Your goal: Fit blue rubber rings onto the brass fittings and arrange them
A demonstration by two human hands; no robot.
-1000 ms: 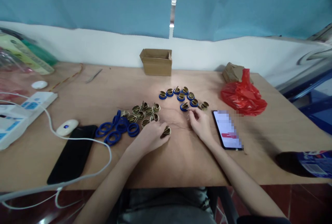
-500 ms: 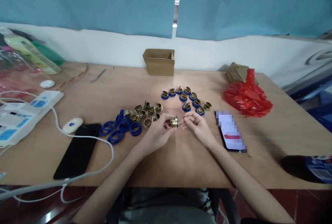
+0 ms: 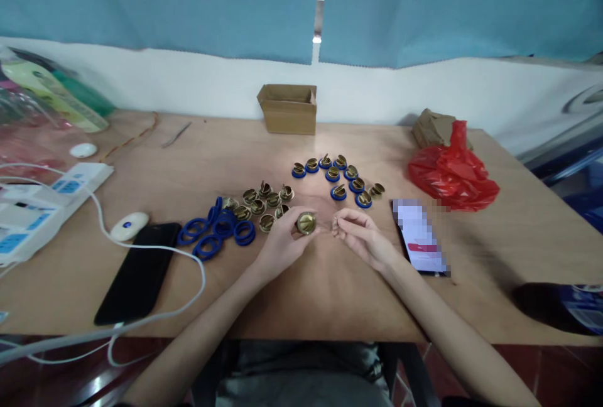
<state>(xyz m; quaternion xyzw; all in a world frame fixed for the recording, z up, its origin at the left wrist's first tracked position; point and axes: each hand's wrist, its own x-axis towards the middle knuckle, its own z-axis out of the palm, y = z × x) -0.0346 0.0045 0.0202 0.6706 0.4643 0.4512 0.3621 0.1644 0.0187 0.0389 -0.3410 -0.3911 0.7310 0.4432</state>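
Note:
My left hand (image 3: pixel 282 240) is closed on a small brass cap (image 3: pixel 306 223), held just above the wooden table (image 3: pixel 330 287) with its round face turned toward me. A few centimetres to its right, my right hand (image 3: pixel 360 234) has its fingers curled and pinched together; whether anything is in them I cannot make out. Left of the hands lie several loose blue rings (image 3: pixel 217 231) and bare brass caps (image 3: pixel 261 200). Behind the hands sit several brass caps fitted with blue rings (image 3: pixel 336 178).
A lit phone (image 3: pixel 419 237) lies right of my right hand and a black phone (image 3: pixel 139 272) at the left with a white cable (image 3: pixel 188 256) over it. A cardboard box (image 3: pixel 287 108) stands at the back, a red plastic bag (image 3: pixel 452 171) at the right, a power strip (image 3: pixel 42 206) far left.
My left hand lifted a brass cap from the table and brought it toward the middle. My right hand drew back from the ringed caps to meet it, and the cap turned face-on.

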